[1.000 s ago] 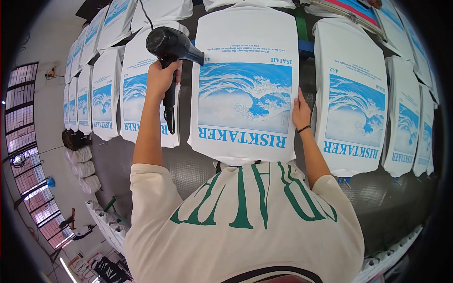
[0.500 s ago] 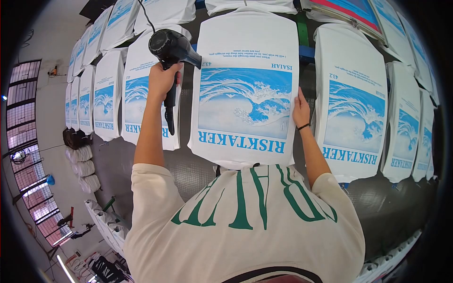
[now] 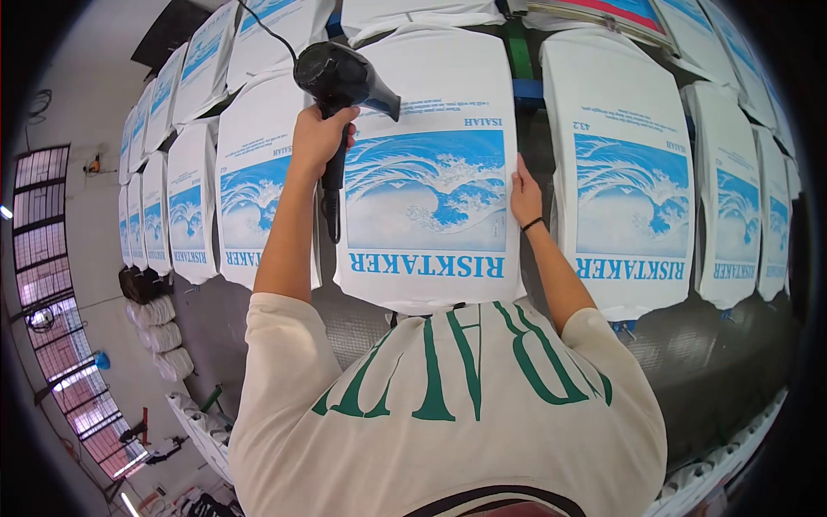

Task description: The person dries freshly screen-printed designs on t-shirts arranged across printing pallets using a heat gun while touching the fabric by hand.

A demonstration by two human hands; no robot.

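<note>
My left hand point(image 3: 321, 142) is closed round the handle of a black hair dryer point(image 3: 338, 79). The dryer's nozzle points right, over the small blue lettering near the top of a white printed T-shirt point(image 3: 426, 289). Stretched flat on a board, this shirt carries a blue wave picture and the word RISKTAKER, upside down from where I look. Along the shirt's right edge rests my right hand point(image 3: 526, 196), fingers stretched out and touching the side. It wears a dark band at the wrist.
More boards with the same printed shirts stand in rows on both sides, such as the white shirt point(image 3: 620, 276) at right. A framed screen point(image 3: 603, 19) lies at the upper right. The dryer's cord point(image 3: 269, 30) runs up and left. A barred window point(image 3: 52, 258) is at far left.
The hair dryer in my left hand has moved right, its nozzle now farther over the shirt's small lettering. My right hand stays at the shirt's edge. The view has shifted slightly.
</note>
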